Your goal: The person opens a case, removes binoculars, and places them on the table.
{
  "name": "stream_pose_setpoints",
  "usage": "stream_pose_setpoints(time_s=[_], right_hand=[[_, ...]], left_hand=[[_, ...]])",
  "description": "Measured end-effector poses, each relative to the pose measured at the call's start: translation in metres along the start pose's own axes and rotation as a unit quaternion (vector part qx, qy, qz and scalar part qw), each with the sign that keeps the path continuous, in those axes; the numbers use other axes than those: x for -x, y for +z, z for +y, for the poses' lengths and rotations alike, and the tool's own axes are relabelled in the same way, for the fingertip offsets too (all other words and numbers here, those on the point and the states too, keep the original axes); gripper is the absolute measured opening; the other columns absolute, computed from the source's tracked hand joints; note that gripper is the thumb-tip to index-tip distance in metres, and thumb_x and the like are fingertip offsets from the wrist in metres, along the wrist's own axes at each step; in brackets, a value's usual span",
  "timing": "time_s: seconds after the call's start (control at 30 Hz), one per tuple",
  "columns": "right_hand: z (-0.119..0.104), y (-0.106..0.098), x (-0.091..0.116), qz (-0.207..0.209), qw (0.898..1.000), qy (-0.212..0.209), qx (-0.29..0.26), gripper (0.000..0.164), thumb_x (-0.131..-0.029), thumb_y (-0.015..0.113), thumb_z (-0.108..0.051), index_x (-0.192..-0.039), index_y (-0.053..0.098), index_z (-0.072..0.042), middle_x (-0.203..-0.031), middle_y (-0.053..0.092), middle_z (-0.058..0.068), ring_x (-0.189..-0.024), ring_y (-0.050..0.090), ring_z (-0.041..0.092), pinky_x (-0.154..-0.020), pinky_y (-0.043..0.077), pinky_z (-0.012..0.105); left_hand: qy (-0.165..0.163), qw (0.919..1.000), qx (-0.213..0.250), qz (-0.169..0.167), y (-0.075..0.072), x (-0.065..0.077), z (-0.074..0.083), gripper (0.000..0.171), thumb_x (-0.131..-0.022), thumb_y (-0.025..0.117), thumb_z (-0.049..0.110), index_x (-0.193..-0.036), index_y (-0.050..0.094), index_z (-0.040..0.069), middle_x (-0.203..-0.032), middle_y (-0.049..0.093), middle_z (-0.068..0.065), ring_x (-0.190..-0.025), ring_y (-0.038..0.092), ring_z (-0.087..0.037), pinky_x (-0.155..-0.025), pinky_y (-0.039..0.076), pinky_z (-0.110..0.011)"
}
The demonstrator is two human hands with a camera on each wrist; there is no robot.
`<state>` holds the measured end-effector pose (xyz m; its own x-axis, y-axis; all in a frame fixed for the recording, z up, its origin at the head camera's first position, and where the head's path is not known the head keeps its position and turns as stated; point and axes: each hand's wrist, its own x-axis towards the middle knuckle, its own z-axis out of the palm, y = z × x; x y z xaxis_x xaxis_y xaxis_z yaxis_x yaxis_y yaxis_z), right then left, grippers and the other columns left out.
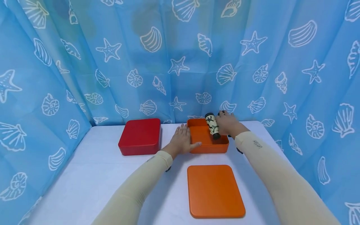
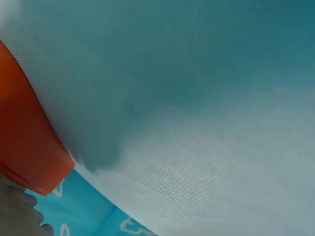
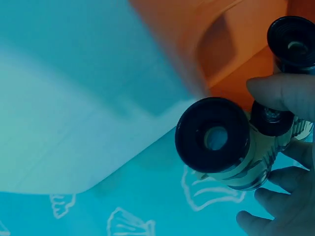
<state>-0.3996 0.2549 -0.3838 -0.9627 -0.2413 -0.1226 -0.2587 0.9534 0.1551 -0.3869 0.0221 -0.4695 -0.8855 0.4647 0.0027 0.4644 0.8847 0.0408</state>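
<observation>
A pair of camouflage-patterned binoculars (image 1: 212,125) is in my right hand (image 1: 227,123), over the right part of an open orange box (image 1: 209,149). In the right wrist view, the thumb (image 3: 285,93) and fingers grip the binoculars (image 3: 258,155) about their middle, with black eyepieces towards the camera. My left hand (image 1: 181,139) lies against the box's left side, fingers extended and thumb by the front wall. The left wrist view catches only its fingertips (image 2: 22,209) beside the orange box wall (image 2: 29,123). Whether the binoculars touch the box is unclear.
An orange square lid (image 1: 216,191) lies flat in front of the box. To the left stands a closed red box (image 1: 140,137). The white table (image 1: 104,175) ends at a blue curtain (image 1: 174,90) printed with white shells and starfish.
</observation>
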Motion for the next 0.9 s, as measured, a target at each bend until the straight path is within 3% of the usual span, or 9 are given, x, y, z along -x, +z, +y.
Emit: stream_pose_setpoints(time_s=[0.17, 0.43, 0.9], right_hand=[[0.025, 0.010, 0.005, 0.002, 1.000, -0.004, 0.003, 0.071, -0.087, 0.071, -0.027, -0.142, 0.040, 0.007, -0.149, 0.024, 0.035, -0.136, 0.023, 0.052, -0.106, 0.022, 0.066], [0.059, 0.018, 0.019, 0.015, 0.999, 0.038, -0.002, 0.083, -0.081, 0.077, -0.035, -0.139, 0.041, 0.011, -0.145, 0.029, 0.038, -0.133, 0.026, 0.055, -0.105, 0.024, 0.066], [0.090, 0.050, 0.027, 0.027, 0.998, 0.024, 0.052, 0.073, -0.077, 0.080, -0.023, -0.133, 0.048, 0.011, -0.142, 0.034, 0.037, -0.131, 0.028, 0.055, -0.105, 0.022, 0.068]], left_hand=[[0.001, 1.0000, 0.004, 0.003, 0.003, 0.000, -0.002, 0.113, -0.080, 0.020, 0.087, -0.155, 0.017, 0.002, -0.161, 0.010, -0.014, -0.147, 0.005, -0.032, -0.116, 0.003, -0.046], [0.011, 0.9998, 0.005, 0.014, -0.001, 0.001, -0.001, 0.111, -0.081, 0.023, 0.085, -0.154, 0.017, 0.002, -0.161, 0.013, -0.015, -0.147, 0.007, -0.033, -0.116, 0.003, -0.048], [0.007, 0.9998, 0.014, 0.014, 0.004, -0.001, -0.003, 0.113, -0.079, 0.022, 0.087, -0.155, 0.016, 0.003, -0.161, 0.012, -0.013, -0.147, 0.006, -0.033, -0.116, 0.004, -0.048]])
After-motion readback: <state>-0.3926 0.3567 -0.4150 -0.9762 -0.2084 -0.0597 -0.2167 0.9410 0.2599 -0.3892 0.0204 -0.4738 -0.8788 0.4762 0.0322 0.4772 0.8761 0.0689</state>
